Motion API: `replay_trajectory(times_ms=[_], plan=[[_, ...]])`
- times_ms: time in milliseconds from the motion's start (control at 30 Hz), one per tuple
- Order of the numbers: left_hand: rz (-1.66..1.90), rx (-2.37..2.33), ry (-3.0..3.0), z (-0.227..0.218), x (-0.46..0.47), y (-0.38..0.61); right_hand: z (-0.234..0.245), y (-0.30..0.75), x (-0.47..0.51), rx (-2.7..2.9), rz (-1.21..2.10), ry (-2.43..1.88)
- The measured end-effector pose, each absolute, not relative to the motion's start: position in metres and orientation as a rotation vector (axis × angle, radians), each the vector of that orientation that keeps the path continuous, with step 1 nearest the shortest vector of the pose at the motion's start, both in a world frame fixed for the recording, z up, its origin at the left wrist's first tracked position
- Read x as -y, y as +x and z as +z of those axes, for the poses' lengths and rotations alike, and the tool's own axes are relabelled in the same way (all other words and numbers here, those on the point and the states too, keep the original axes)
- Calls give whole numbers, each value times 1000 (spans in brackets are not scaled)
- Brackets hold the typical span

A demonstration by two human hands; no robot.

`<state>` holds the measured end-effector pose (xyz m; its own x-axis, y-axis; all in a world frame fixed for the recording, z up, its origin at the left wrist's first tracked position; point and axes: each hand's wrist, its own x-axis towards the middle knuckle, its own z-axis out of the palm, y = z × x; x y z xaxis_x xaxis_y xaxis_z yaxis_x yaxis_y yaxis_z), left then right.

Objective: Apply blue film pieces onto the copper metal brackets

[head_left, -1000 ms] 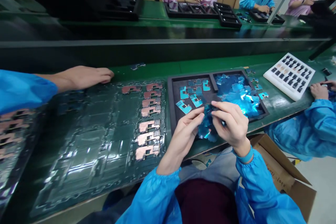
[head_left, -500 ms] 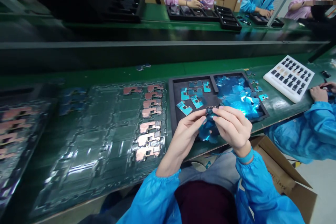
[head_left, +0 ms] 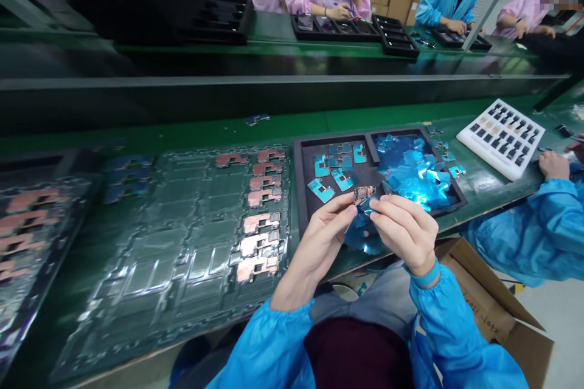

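Note:
My left hand (head_left: 319,237) pinches a small circuit board (head_left: 364,194) between thumb and fingers, just above the near edge of a black divided tray (head_left: 298,185). Against the board's lower side, my right hand (head_left: 406,232) grips a thin blue film (head_left: 366,209) with its fingertips; part of the film is hidden by the fingers. In the tray's left compartment lie several blue-covered boards (head_left: 321,189). A crumpled heap of shiny blue film (head_left: 410,161) fills the right compartment. More blue film lies under my hands at the front of the tray.
To the left is a clear plastic tray (head_left: 182,219) with a column of copper-coloured boards (head_left: 259,244). A white tray of small black parts (head_left: 502,137) stands right, near a co-worker's hand (head_left: 554,165). Below is an open cardboard box (head_left: 488,310). Several people work across the bench.
The circuit board has turned in my left hand, so its copper-coloured face now shows. My right hand has lowered slightly, with the blue film angled away from the board.

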<state>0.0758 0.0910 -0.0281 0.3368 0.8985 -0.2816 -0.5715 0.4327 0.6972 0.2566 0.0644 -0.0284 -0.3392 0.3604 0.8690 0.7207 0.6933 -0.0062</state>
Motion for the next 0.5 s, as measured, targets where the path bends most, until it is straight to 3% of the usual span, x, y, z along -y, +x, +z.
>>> replay_trajectory(times_ms=[500], plan=[[982,-668,437,-38,-93,75,-35,257,-61,1991,-472,-837]])
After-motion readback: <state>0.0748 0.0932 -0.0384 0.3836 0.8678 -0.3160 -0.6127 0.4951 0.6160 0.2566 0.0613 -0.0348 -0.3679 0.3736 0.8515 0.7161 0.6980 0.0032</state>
